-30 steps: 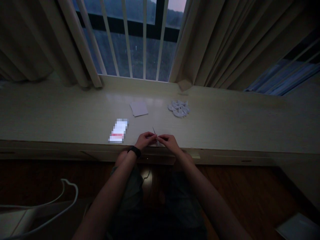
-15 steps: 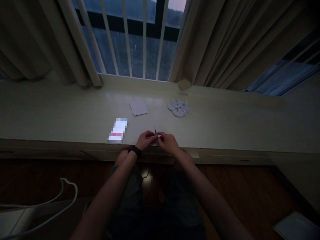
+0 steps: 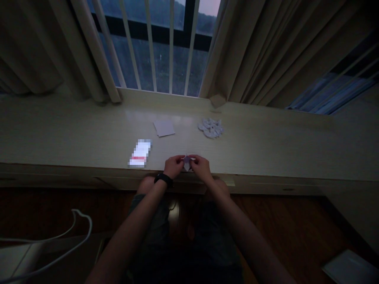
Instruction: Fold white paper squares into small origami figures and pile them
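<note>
Between my two hands, at the front edge of the pale counter (image 3: 266,146), is a small folded piece of paper (image 3: 186,162), pale lilac and pointed at top and bottom. My left hand (image 3: 174,165), with a black band on its wrist, pinches the paper's left side. Its right side is pinched by the fingers of my right hand (image 3: 201,166). Beyond them lies a small stack of square paper sheets (image 3: 164,128). To the right of the stack sits a cluster of several folded white paper pieces (image 3: 211,128).
A lit phone (image 3: 140,153), its screen blurred out, lies left of my hands. Beige curtains (image 3: 245,51) hang by the barred window behind the counter. A small tan block-like object (image 3: 218,101) stands by the right curtain. A white cable (image 3: 89,225) loops at lower left.
The folded paper has turned from edge-on to showing its pointed face. My hands have moved slightly apart, one on each side of it.
</note>
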Available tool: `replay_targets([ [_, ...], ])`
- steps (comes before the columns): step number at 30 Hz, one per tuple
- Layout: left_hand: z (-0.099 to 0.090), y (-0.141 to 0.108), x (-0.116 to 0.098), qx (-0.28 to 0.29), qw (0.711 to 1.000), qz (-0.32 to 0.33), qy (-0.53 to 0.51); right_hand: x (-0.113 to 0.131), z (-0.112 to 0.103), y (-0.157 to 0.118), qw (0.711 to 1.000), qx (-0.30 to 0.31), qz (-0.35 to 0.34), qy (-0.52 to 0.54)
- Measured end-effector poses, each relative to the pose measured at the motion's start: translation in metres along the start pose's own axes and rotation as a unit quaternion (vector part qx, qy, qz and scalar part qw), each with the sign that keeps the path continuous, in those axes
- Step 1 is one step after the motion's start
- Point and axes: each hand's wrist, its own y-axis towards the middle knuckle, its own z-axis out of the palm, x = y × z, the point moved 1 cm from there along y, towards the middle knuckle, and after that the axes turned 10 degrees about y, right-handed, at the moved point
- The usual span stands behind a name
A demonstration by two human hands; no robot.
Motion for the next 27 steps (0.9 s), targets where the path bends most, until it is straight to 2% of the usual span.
replay_targets([
  [4,0.002,0.0,0.001,0.032,0.984,-0.078,-0.154,-0.008,-0.002,0.0,0.981,0.001,0.078,0.177],
  [7,0.004,-0.002,-0.001,0.03,0.965,-0.091,-0.243,-0.012,-0.004,-0.002,0.968,-0.009,0.074,0.238],
  [10,0.003,-0.006,-0.003,0.02,0.954,-0.096,-0.284,-0.017,-0.005,-0.002,0.968,-0.014,0.055,0.245],
  [16,0.0,-0.009,0.002,0.023,0.956,-0.101,-0.274,-0.028,-0.008,-0.001,0.964,-0.002,0.067,0.256],
  [22,-0.005,-0.005,0.007,0.046,0.958,-0.078,-0.271,-0.028,-0.012,-0.002,0.953,0.047,0.072,0.29],
  [27,-0.006,-0.001,0.009,0.077,0.955,-0.074,-0.278,-0.035,-0.007,0.006,0.962,-0.001,0.075,0.262],
])
